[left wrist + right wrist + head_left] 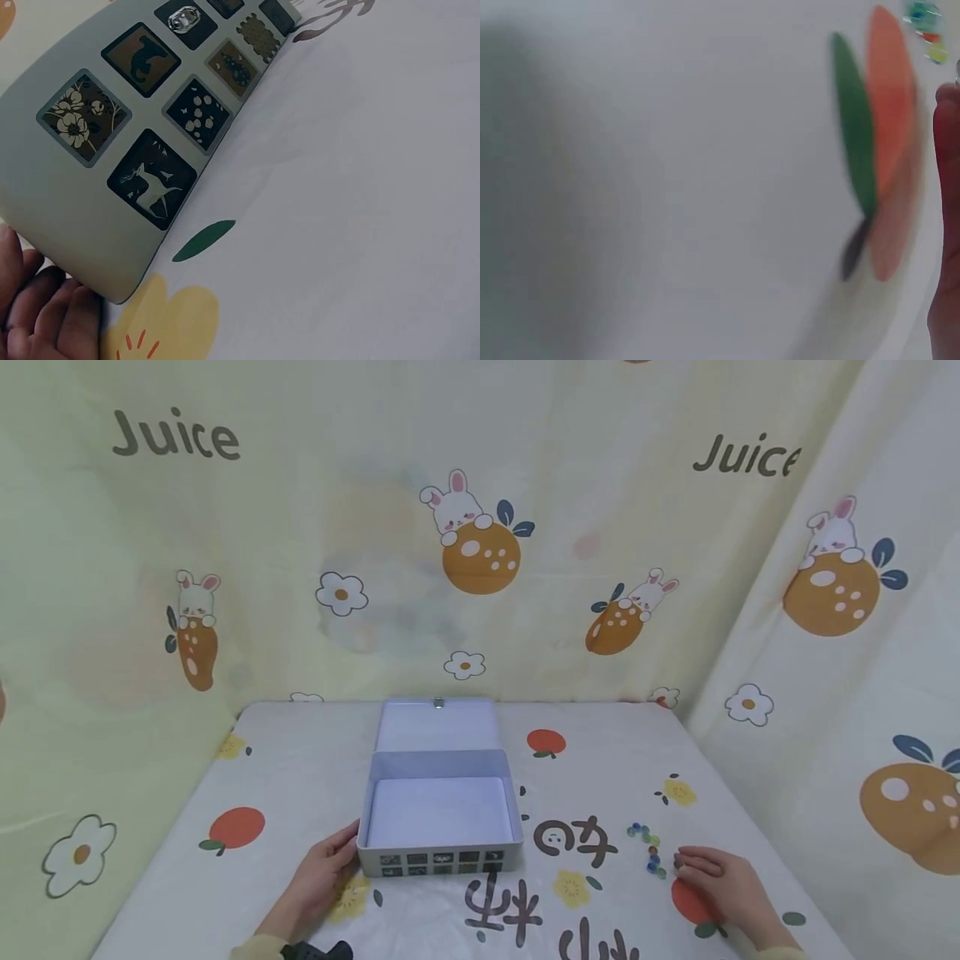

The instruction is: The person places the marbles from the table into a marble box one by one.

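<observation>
A hinged tin box (441,858) stands in the middle of the table, its lid (438,727) tipped back and its pale inside bare. Small picture squares decorate the front wall (82,195). My left hand (318,872) rests at the left side of the box, fingers (60,315) right by its lower corner. To the right lies a short scatter of small coloured glass marbles (653,852). Just right of them is my right hand (723,885), fingers loosely extended toward them. In the right wrist view, only part of that hand shows at the edge, near some marbles (924,16).
A printed cloth (300,760) with fruit, flowers and dark lettering covers the table. Behind it hangs a curtain (375,652) with rabbits and oranges, which also runs along both sides. A dark object (318,951) shows by the left wrist.
</observation>
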Demonstrator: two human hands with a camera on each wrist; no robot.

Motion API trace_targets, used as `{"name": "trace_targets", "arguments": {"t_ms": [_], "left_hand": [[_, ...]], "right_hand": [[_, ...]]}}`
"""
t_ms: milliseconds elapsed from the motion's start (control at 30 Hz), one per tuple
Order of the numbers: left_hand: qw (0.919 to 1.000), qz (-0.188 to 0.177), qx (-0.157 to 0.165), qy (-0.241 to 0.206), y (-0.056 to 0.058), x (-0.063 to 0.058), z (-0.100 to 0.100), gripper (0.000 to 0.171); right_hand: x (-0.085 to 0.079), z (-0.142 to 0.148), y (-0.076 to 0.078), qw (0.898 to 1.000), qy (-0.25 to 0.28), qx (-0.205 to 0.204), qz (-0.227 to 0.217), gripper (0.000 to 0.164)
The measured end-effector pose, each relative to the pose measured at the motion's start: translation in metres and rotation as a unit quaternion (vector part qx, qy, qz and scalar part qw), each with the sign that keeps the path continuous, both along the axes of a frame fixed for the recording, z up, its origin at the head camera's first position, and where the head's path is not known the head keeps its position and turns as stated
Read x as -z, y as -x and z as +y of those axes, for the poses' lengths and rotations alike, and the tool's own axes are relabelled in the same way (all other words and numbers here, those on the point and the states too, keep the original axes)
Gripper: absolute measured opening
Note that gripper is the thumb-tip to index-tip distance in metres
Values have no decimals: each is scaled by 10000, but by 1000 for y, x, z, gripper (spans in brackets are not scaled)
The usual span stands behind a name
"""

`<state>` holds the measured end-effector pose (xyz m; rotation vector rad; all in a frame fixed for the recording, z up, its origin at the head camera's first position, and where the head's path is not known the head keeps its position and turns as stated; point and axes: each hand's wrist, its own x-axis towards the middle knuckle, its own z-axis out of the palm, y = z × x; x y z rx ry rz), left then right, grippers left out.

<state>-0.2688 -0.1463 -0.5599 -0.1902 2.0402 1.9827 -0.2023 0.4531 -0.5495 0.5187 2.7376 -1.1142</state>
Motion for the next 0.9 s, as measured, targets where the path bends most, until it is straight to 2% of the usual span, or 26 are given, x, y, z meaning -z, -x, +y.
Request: {"name": "trace_targets", "arguments": {"t_ms": [167, 300, 500, 600, 700, 900], "left_hand": [[9999, 47, 21, -109, 0, 1, 0, 50], [9999, -57, -14, -114, 0, 1, -1, 50], [9999, -92, 2, -96, 1, 0, -1, 50], [9999, -106, 12, -43, 2, 1, -1, 50], [9999, -169, -7, -20, 3, 2, -1, 50], [9996, -240, -52, -99, 4, 3, -1, 49]], "right_hand": [[-8, 6, -2, 9968, 753, 216, 144, 80], [-16, 5, -1, 9900, 1377, 140, 269, 77], [-32, -12, 5, 9813, 1858, -198, 470, 69], [-40, -27, 15, 9761, 2070, -342, 565, 67], [-50, -49, 30, 9751, 2025, -593, 683, 65], [-77, -121, 70, 9690, 1828, -1312, 1021, 55]]}}
